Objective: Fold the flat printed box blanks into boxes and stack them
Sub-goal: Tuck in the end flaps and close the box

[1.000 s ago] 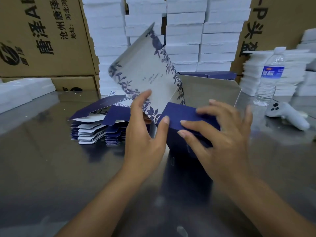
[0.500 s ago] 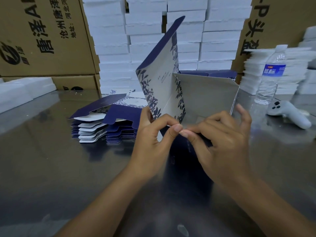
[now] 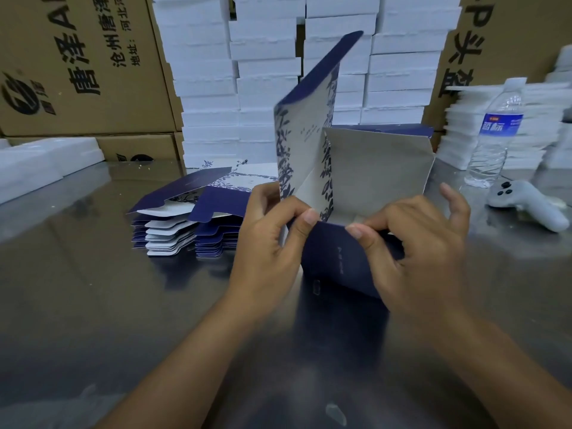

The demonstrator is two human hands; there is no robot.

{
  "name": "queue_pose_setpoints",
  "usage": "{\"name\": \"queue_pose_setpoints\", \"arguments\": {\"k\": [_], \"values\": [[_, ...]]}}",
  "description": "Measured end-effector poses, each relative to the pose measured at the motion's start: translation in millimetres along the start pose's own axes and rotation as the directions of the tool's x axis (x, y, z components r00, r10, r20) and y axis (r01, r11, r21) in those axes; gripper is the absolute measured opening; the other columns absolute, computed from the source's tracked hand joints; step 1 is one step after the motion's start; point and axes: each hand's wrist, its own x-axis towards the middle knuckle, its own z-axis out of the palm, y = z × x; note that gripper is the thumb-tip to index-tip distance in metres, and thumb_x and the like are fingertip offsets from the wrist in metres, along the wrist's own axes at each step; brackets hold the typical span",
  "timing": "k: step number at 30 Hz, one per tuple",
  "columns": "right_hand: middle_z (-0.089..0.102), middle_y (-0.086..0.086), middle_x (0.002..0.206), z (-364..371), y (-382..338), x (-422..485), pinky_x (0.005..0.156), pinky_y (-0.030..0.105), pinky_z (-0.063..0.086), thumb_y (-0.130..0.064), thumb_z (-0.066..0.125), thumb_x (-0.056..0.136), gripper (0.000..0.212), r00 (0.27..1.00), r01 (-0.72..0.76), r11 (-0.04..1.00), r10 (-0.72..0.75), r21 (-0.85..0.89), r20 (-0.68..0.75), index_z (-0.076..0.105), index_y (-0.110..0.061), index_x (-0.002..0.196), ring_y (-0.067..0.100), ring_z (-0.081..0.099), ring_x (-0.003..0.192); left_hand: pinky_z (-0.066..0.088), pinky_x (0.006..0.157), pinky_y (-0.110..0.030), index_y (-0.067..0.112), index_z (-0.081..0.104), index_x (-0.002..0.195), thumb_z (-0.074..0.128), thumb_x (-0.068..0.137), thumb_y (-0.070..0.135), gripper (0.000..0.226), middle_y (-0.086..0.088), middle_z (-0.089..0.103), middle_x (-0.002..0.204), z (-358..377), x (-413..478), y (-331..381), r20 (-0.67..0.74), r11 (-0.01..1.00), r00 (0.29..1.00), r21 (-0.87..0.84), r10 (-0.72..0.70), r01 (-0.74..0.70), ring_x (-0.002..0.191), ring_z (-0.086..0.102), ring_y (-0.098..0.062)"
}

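A half-folded box, navy outside with blue leaf print on white, stands on the steel table in front of me. Its printed lid panel stands upright, and a plain grey inner panel leans to the right. My left hand grips the box's left corner, with thumb and fingers curled over the near navy wall. My right hand pinches the top edge of that near wall from the right. A stack of flat navy and white box blanks lies to the left of the box.
White foam trays are stacked high behind the box, and more stand at the right. Brown cartons line the back. A water bottle and a white controller sit at the right.
The printed lid panel has swung from leaning left to standing upright. Both hands went from lying flat on the navy flap to pinching the near wall's top edge.
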Motion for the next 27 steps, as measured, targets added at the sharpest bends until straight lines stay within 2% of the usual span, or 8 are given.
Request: {"name": "queue_pose_setpoints", "arguments": {"k": [2, 6, 9, 13, 17, 19, 24, 27], "values": [[0.043, -0.016, 0.068, 0, 1, 1, 0.106, 0.039, 0.02, -0.024, 0.058, 0.089, 0.029, 1.0, -0.01, 1.0, 0.01, 0.013, -0.006, 0.058, -0.011, 0.062, 0.01, 0.046, 0.069, 0.031, 0.077, -0.005, 0.023, 0.056, 0.074, 0.051, 0.091, 0.026, 0.017, 0.006, 0.04, 0.09, -2, 1, -2, -0.022, 0.999, 1.0, 0.049, 0.012, -0.011, 0.089, 0.042, 0.009], [0.044, -0.016, 0.067, 0, 2, 1, 0.104, 0.043, 0.022, -0.025, 0.059, 0.089, 0.031, 0.999, 0.027, 0.999, -0.027, 0.016, -0.031, 0.06, -0.012, 0.062, 0.011, 0.048, 0.069, 0.032, 0.073, -0.004, 0.015, 0.057, 0.072, 0.052, 0.091, 0.02, 0.02, 0.012, 0.036, 0.084, -2, 3, -3, -0.052, 0.992, 0.996, 0.108, 0.07, -0.064, 0.08, 0.041, 0.012], [0.054, -0.007, 0.061, -2, 7, 2, 0.104, 0.042, 0.022, -0.026, 0.055, 0.092, 0.035, 0.997, 0.052, 0.999, -0.053, -0.009, -0.062, 0.059, -0.012, 0.06, 0.013, 0.05, 0.069, 0.032, 0.072, -0.004, 0.015, 0.056, 0.071, 0.051, 0.091, 0.02, 0.021, 0.01, 0.037, 0.082, -3, 4, -5, -0.06, 0.994, 0.997, 0.096, 0.057, -0.051, 0.079, 0.041, 0.012], [0.051, -0.001, 0.06, -2, 10, 2, 0.102, 0.037, 0.022, -0.02, 0.048, 0.095, 0.035, 0.997, 0.032, 0.999, -0.034, -0.029, -0.067, 0.052, -0.01, 0.062, 0.015, 0.043, 0.066, 0.034, 0.072, -0.007, 0.017, 0.056, 0.073, 0.052, 0.093, 0.026, 0.022, 0.007, 0.041, 0.083, -6, 4, -7, -0.072, 0.993, 0.996, 0.106, 0.058, -0.05, 0.08, 0.043, 0.006], [0.041, -0.007, 0.064, -3, 10, 4, 0.098, 0.035, 0.024, -0.017, 0.045, 0.094, 0.031, 0.999, -0.003, 1.0, 0.003, -0.002, -0.044, 0.049, -0.009, 0.064, 0.014, 0.039, 0.065, 0.046, 0.073, -0.041, 0.005, 0.065, 0.078, 0.049, 0.094, 0.027, 0.032, 0.003, 0.042, 0.095, -11, 5, -7, -0.147, 0.932, 0.963, 0.319, 0.226, -0.17, 0.084, 0.051, -0.021], [0.039, -0.009, 0.066, -4, 11, 5, 0.098, 0.035, 0.025, -0.017, 0.045, 0.094, 0.03, 0.999, -0.016, 1.0, 0.017, 0.016, -0.047, 0.049, -0.009, 0.065, 0.013, 0.038, 0.065, 0.047, 0.069, -0.049, 0.002, 0.065, 0.078, 0.049, 0.094, 0.025, 0.032, 0.001, 0.041, 0.095, -14, 6, -7, -0.155, 0.907, 0.948, 0.368, 0.279, -0.207, 0.081, 0.053, -0.028], [0.054, 0.0, 0.062, -6, 11, 3, 0.102, 0.04, 0.025, -0.017, 0.047, 0.093, 0.034, 0.998, -0.011, 1.0, 0.012, 0.024, -0.056, 0.053, -0.006, 0.062, 0.014, 0.045, 0.068, 0.044, 0.067, -0.046, 0.002, 0.064, 0.076, 0.047, 0.093, 0.026, 0.034, -0.001, 0.042, 0.092, -14, 8, -7, -0.145, 0.931, 0.964, 0.324, 0.223, -0.167, 0.078, 0.05, -0.032], [0.061, 0.006, 0.067, -8, 15, 4, 0.104, 0.046, 0.025, -0.018, 0.047, 0.094, 0.035, 0.997, -0.002, 1.0, 0.002, -0.001, -0.071, 0.056, -0.005, 0.062, 0.018, 0.054, 0.074, 0.04, 0.068, -0.041, 0.003, 0.062, 0.076, 0.046, 0.094, 0.025, 0.033, 0.001, 0.044, 0.087, -16, 10, -10, -0.129, 0.947, 0.971, 0.276, 0.202, -0.161, 0.077, 0.047, -0.025]]}}
